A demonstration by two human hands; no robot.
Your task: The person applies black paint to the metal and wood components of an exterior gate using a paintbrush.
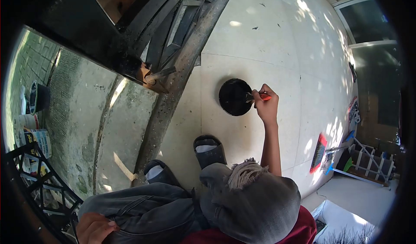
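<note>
A round black container (234, 97) stands on the pale tiled floor, dark inside. My right hand (266, 104) is closed around a paintbrush with a red-orange handle (264, 96), at the container's right rim. The brush's metal part points left over the opening; its bristles are hard to make out against the dark inside. At the lower left, my left hand (94, 229) rests near my grey trouser leg with its fingers curled, and whether anything is in it is hidden.
A dark metal frame (95, 40) fills the upper left, beside a long speckled beam (186, 73). Buckets (39, 97) stand at the far left above a black lattice (37, 179). A folded ladder (368, 161) and a red-edged object (318, 153) lie at the right.
</note>
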